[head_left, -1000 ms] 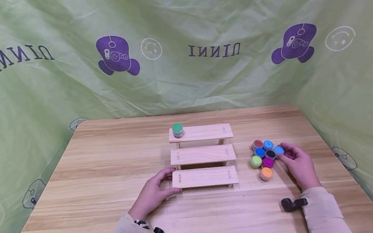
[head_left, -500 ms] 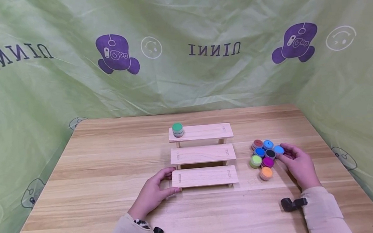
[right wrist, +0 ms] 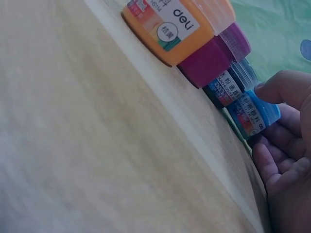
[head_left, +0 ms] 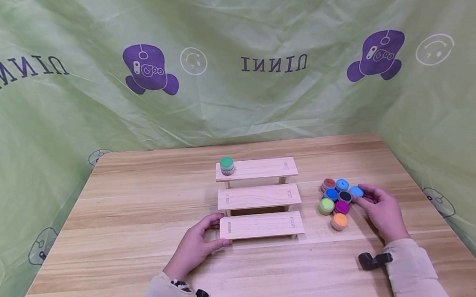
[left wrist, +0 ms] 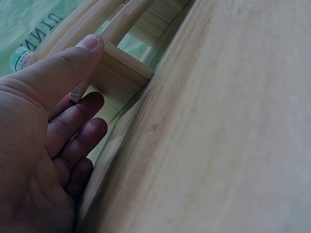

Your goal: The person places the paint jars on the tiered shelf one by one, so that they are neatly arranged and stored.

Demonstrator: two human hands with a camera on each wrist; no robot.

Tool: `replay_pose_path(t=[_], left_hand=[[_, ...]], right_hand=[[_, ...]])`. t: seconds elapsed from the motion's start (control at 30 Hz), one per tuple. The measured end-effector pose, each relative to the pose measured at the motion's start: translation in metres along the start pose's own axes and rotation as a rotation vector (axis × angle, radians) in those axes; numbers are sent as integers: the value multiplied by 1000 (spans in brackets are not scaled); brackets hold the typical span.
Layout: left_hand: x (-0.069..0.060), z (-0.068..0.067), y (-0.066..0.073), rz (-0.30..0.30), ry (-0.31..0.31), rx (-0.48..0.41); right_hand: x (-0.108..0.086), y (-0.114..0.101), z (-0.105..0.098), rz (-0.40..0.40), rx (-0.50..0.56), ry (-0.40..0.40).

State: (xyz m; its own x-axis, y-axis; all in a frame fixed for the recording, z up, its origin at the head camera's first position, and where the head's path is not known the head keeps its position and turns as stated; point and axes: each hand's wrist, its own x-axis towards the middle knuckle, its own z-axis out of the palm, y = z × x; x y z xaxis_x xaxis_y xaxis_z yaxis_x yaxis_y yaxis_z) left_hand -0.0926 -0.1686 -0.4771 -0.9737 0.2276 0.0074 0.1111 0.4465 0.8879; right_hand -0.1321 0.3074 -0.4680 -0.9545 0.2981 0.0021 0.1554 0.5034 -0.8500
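A three-tier wooden display stand stands in the middle of the table, each tier a pale plank on short legs. My left hand holds the left end of its lowest plank, thumb in front and fingers behind, as the left wrist view shows. On the left of the top tier sits a green paint jar. To the right my right hand grips a light blue paint jar between thumb and fingers. That jar stands at the outer edge of a cluster of paint jars, beside the black jar.
Clustered right of the stand are more paint jars: orange, magenta, lime green, dark blue, reddish brown and another blue. A green printed curtain surrounds the wooden table at back and sides.
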Motion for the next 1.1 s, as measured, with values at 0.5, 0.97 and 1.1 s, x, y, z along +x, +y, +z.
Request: replay_pose_path(t=[0.5,0.97,1.1], left_hand=[[0,0,0,-6,6,11],[-1,-1,1,-10,-4,5],[-1,-1,2,-14,-5,0]], right_hand=[[0,-2,1,85,92,66],[0,-2,1,127,382,133],[-1,-2,1,125,444,139]])
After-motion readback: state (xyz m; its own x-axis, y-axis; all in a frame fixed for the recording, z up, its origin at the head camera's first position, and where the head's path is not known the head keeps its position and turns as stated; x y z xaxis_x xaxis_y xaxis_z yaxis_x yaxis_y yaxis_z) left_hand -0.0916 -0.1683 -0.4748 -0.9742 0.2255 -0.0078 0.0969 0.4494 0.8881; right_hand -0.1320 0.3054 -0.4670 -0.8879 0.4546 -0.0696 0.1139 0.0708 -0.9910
